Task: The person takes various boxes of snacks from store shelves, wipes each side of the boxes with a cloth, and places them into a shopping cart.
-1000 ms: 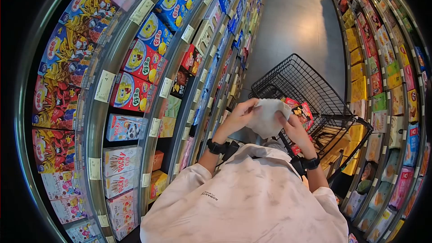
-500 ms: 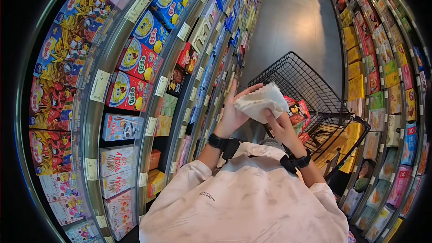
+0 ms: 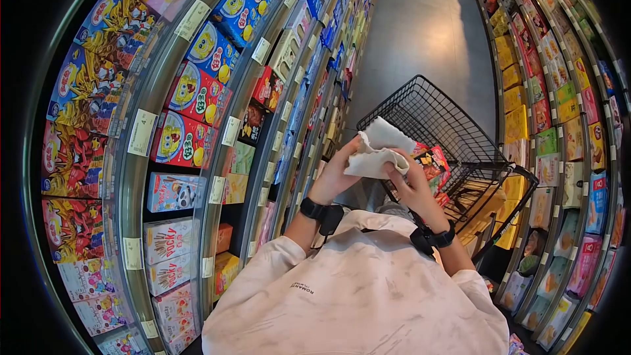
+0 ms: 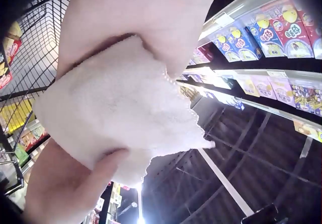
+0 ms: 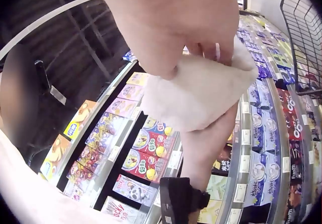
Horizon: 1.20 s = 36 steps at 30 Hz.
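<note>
A white cloth (image 3: 378, 148) with a scalloped edge is held folded between both hands, in front of the chest and near the shopping cart. My left hand (image 3: 336, 172) grips its left side, and the fingers are partly hidden behind the fabric. From the other side my right hand (image 3: 417, 189) pinches it, the thumb on the near face. In the left wrist view the cloth (image 4: 115, 103) spreads below the left hand (image 4: 131, 18), with the right thumb pressing its lower part. The right wrist view has the cloth (image 5: 201, 91) under the right hand's fingers (image 5: 171, 43).
A black wire shopping cart (image 3: 420, 92) stands just ahead, with red snack packs (image 3: 432, 167) in it. Shelves of boxed snacks (image 3: 187, 138) run close along the left, and more packed shelves (image 3: 549, 118) line the right. Grey floor (image 3: 427, 26) stretches ahead.
The cloth has gone from bunched between both hands to lying over the opened left hand, then to folded over with its edge curled up. The left hand has closed in on it again.
</note>
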Tool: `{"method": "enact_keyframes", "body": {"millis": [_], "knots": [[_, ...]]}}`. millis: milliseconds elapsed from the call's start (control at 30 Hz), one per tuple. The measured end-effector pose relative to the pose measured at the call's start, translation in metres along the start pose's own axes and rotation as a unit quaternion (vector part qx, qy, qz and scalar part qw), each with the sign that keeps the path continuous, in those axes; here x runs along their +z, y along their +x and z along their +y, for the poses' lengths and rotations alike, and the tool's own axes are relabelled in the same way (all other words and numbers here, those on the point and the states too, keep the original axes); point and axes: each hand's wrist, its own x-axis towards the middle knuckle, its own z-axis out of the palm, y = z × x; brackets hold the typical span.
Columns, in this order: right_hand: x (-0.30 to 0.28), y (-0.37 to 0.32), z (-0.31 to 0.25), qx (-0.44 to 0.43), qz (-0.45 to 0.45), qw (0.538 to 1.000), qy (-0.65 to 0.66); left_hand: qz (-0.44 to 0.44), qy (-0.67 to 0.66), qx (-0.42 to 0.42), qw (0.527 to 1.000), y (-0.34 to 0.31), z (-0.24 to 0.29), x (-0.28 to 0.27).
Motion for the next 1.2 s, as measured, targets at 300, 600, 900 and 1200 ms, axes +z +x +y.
{"method": "enact_keyframes", "body": {"millis": [300,600,900,1200], "knots": [[-0.009,-0.005,0.012,0.092,0.110,0.988,0.058,-0.026,0.015,0.069,0.997,0.004,-0.004,0.002],[-0.016,-0.002,0.012,0.139,0.149,0.952,0.229,-0.081,-0.046,0.036,0.995,0.000,-0.005,-0.004],[-0.006,0.001,-0.001,0.032,0.181,0.966,0.183,0.004,0.337,0.070,0.939,-0.005,0.007,0.034],[-0.015,-0.014,0.010,0.196,-0.037,0.971,0.131,-0.013,0.341,0.110,0.934,-0.006,0.010,0.034]]}}
